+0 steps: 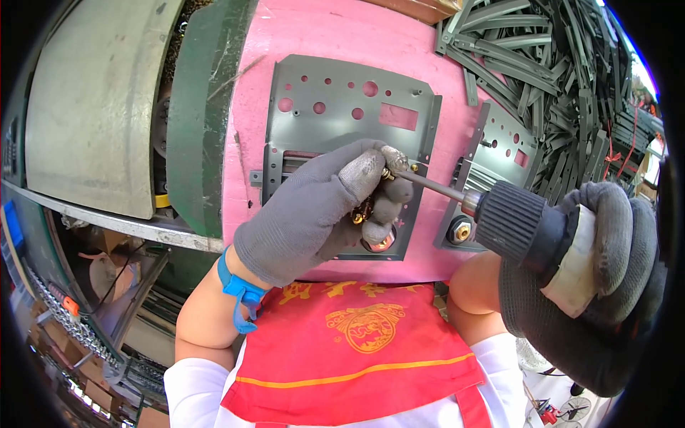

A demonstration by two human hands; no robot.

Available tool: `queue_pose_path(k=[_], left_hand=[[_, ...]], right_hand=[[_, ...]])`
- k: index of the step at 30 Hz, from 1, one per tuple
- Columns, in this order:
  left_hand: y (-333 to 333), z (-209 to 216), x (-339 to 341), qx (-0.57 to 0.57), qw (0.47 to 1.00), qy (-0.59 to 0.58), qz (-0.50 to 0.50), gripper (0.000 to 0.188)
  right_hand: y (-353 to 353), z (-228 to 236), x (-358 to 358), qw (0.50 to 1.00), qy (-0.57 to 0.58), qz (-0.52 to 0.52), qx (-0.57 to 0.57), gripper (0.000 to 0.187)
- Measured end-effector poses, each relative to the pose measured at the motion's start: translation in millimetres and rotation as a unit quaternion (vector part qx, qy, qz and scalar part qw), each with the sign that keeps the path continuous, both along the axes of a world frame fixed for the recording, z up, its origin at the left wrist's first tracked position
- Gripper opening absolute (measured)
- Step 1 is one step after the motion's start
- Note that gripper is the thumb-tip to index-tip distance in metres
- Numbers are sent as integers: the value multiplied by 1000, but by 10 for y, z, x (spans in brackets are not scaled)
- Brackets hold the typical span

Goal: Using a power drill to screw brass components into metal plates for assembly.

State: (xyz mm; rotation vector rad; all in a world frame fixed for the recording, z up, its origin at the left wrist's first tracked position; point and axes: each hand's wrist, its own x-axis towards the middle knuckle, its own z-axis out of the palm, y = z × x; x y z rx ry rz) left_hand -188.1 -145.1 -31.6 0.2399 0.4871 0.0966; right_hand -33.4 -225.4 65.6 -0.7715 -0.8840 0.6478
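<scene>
My left hand [307, 210], in a grey glove with worn pale fingertips, pinches a small brass-coloured screw [387, 173] between thumb and forefinger. More small brass-coloured pieces [362, 212] show in its curled fingers. My right hand [610, 278], also gloved, is wrapped round a black electric screwdriver [510, 222] with pale tape on its body. The long bit points left, and its tip meets the pinched screw. Beneath my left hand lies a dark grey metal panel [335, 132] with round holes and a rectangular cutout; the hand hides part of its lower half.
Pink foam sheet [321, 28] covers the work surface. A second grey panel [503, 146] lies to the right, below a heap of grey metal strips [571, 85]. On the left are a dark green board [203, 114] and a pale metal plate [93, 107].
</scene>
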Motion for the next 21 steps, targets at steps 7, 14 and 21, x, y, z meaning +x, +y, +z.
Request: queue_pose_path(k=[7,14,21], left_hand=[[42,89,67,50,996,67,28,36],[19,42,7,69,994,83,-9,43],[-25,34,-30,89,991,96,-21,46]], right_hand=[[11,-22,-32,1000,-8,2,1,10],[-28,-3,-40,1000,-15,10,4,12],[-70,-8,-28,1000,-22,13,3,14]])
